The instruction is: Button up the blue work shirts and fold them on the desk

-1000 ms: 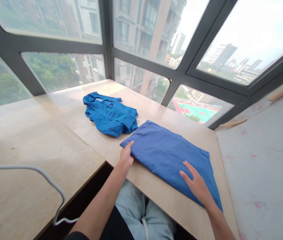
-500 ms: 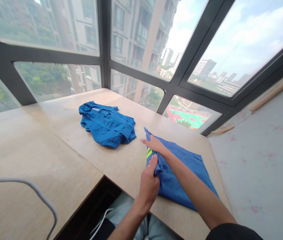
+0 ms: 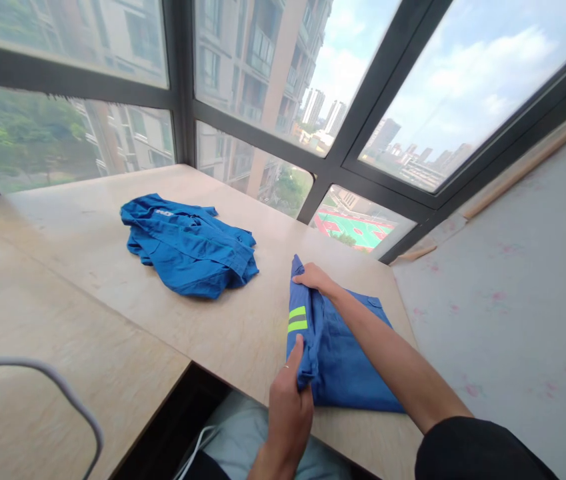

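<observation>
A folded blue work garment [image 3: 353, 360] lies at the right of the table, its left part lifted and folded over. That raised part carries a yellow-green and grey reflective band [image 3: 297, 319]. My left hand [image 3: 290, 400] grips its near end, thumb on top and fingers partly hidden beneath. At the far end, my right hand [image 3: 317, 277] pinches the cloth close to its pointed corner. Farther left rests a brighter blue shirt-like garment [image 3: 190, 247] with white lettering, loosely bunched; neither hand touches it.
The pale table [image 3: 83, 267] has a dark cut-out [image 3: 183, 413] at its near edge, by my legs. A grey-white cable [image 3: 57, 373] arches over the lower left. Dark window frames [image 3: 183, 100] border the back, and a floral-patterned wall [image 3: 507, 300] stands at the right.
My hands have moved apart along the garment's left part, the left one nearer to me. The reflective band now shows fully. The view has shifted a little to the right.
</observation>
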Motion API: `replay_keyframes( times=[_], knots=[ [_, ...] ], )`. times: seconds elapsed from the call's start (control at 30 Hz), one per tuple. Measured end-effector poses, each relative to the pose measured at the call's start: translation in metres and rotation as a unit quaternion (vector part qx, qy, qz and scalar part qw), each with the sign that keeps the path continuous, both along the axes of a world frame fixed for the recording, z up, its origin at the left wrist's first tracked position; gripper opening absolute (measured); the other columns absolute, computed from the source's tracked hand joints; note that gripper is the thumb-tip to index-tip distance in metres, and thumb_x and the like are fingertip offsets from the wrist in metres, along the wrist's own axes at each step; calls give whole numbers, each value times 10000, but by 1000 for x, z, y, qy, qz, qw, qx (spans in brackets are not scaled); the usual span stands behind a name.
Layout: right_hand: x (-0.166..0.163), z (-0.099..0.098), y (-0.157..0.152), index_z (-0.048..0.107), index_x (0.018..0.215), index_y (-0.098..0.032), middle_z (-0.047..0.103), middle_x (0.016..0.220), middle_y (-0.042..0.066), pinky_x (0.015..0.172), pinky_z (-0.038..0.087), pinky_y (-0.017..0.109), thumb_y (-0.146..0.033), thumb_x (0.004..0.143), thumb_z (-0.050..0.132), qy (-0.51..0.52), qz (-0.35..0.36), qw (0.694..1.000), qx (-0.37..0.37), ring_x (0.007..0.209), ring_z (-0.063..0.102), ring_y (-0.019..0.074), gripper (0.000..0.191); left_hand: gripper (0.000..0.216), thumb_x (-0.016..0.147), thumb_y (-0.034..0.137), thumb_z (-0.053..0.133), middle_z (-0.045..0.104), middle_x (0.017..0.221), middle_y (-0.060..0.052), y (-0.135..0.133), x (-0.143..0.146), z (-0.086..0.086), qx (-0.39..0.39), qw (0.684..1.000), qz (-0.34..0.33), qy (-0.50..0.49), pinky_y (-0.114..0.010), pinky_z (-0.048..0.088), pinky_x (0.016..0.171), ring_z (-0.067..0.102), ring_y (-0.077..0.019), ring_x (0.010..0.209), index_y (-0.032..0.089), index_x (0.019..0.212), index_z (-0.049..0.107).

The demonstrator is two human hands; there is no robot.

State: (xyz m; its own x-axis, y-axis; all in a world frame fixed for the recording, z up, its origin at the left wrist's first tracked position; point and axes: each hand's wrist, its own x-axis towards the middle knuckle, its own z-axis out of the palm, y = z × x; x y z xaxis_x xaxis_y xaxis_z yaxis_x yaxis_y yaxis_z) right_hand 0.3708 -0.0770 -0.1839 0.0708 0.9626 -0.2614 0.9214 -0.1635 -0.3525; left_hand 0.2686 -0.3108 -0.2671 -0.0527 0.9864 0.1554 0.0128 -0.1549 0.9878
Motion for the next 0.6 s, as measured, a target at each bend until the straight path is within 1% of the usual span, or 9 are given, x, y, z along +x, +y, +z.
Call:
replay_keyframes(
  times=[0.03,0.1,0.17,0.23,0.3,0.37,0.47,0.53,0.6],
  knots=[
    [-2,3,-1,687,781,-119,727,794,98,660,523,273,-203,721,732,13,-4,1000,3,838,700,257,113,535,847,111,515,621,1348,-51,2,-7,6,-35,998,38,-45,-418,410,1127,533,-229,1306,264,1355,585],
    [-8,12,-2,675,762,-122,705,711,76,592,524,265,-223,749,717,41,-9,999,5,708,692,221,110,350,901,255,560,678,1267,-54,9,-22,22,-97,978,139,-124,-427,420,1122,557,-245,1283,245,1231,677],
    [-16,23,-2,665,761,-121,675,628,52,524,522,259,-243,768,711,88,-14,996,0,577,656,185,131,326,896,349,608,705,1212,-60,15,-39,41,-123,951,229,-167,-453,427,1118,568,-265,1270,226,1183,699],
    [-25,37,-3,657,773,-119,643,565,23,486,525,254,-250,759,733,165,-27,986,-5,497,612,153,152,358,888,388,623,714,1189,-57,19,-54,61,-102,944,262,-173,-458,430,1117,562,-270,1275,224,1199,690],
    [-31,51,-4,650,789,-117,627,539,1,486,537,256,-240,726,768,244,-46,969,-5,476,595,140,183,361,885,398,620,718,1177,-56,21,-65,80,-56,953,258,-150,-445,444,1105,564,-272,1272,228,1195,694],
    [-32,63,-4,645,789,-117,629,540,-9,506,546,262,-226,707,781,290,-63,955,5,490,604,142,193,338,879,374,620,716,1184,-51,20,-68,94,0,969,222,-109,-423,458,1094,583,-270,1250,244,1179,707],
    [-17,70,-3,648,730,-117,665,601,6,567,547,249,-181,697,772,317,-69,945,46,562,633,143,143,374,863,261,608,695,1233,-36,20,-60,102,73,994,85,-19,-408,460,1094,617,-261,1207,289,1227,686],
    [2,67,-5,657,697,-116,693,657,22,599,546,243,-160,671,784,326,-75,940,67,609,647,145,136,488,826,153,573,658,1292,-29,19,-47,97,112,992,-31,45,-417,449,1105,605,-259,1224,305,1284,647],
    [26,57,-10,673,703,-115,710,686,34,617,552,253,-158,633,809,340,-97,934,60,633,657,156,159,614,760,69,531,606,1358,-36,17,-30,85,151,974,-128,108,-429,428,1124,559,-258,1280,288,1328,612]
  ],
)
